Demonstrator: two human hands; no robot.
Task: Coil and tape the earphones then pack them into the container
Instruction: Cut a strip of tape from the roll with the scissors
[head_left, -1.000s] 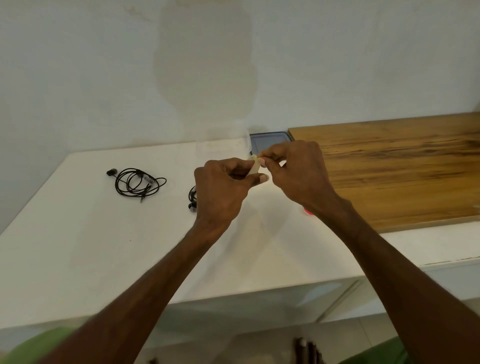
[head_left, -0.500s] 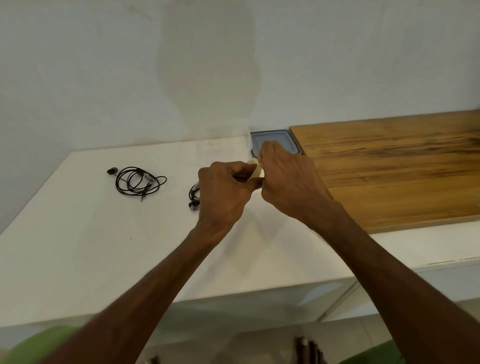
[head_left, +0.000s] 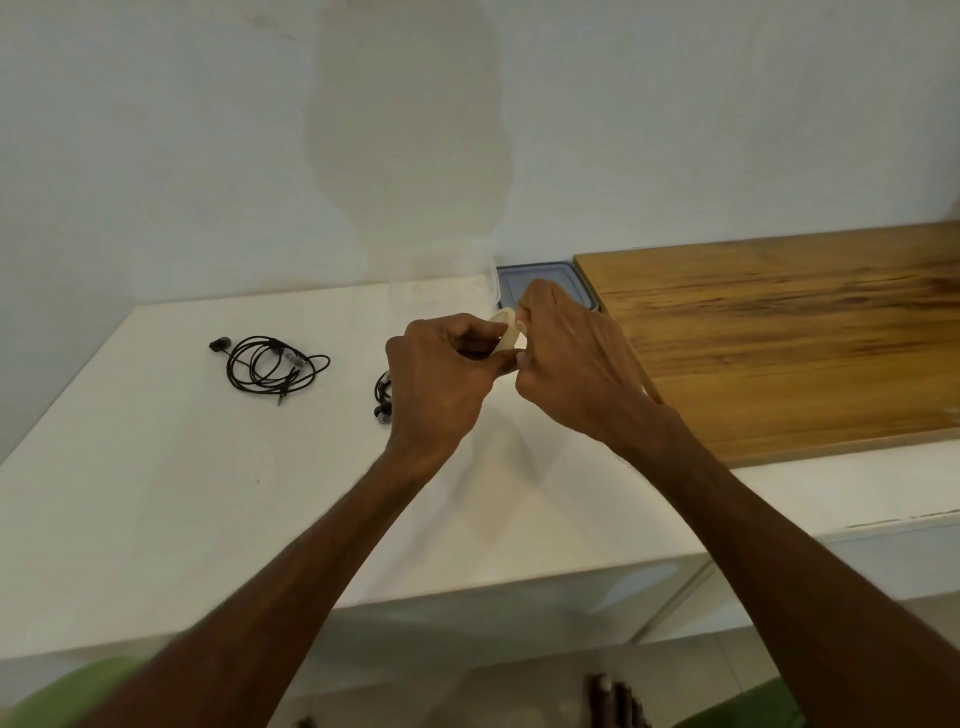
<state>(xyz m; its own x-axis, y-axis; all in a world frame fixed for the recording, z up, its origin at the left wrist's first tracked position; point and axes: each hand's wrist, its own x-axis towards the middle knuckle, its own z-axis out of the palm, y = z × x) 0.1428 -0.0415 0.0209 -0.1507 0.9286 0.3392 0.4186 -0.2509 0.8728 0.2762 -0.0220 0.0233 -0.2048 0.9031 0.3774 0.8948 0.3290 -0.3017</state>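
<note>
- The counter (head_left: 156, 519) is white. Its left edge slants in from the lower left to a back corner at the wall (head_left: 208, 156), and its front edge runs under both forearms.
- The earphones (head_left: 270, 366) are black and lie flat in loose loops near the back left. One bud sticks out toward the left edge and the plug points to the front. They sit well in from both edges, with a wide stretch of open counter between them and the front edge.
- The second earphones (head_left: 383, 397) lie to the right, apart from the first. Only the buds and a bit of cord show beside the left hand.
- The left hand (head_left: 441, 374) is held above the middle of the counter, its fingers curled round the tape (head_left: 511, 335), a pale roll.
- The right hand (head_left: 571, 364) is close against the left, its fingers bent and pinching at the roll's rim. I cannot tell whether a strip is lifted.
- The container (head_left: 467, 275) is clear and faint, and stands at the wall behind the hands. A grey-blue lid (head_left: 540, 275) lies flat just right of it, its near part hidden by the right hand.
- The wood top (head_left: 779, 338) fills the right side. Its left edge runs from beside the lid down behind the right wrist. Its front edge stops short of the counter's front, leaving a white strip.
</note>
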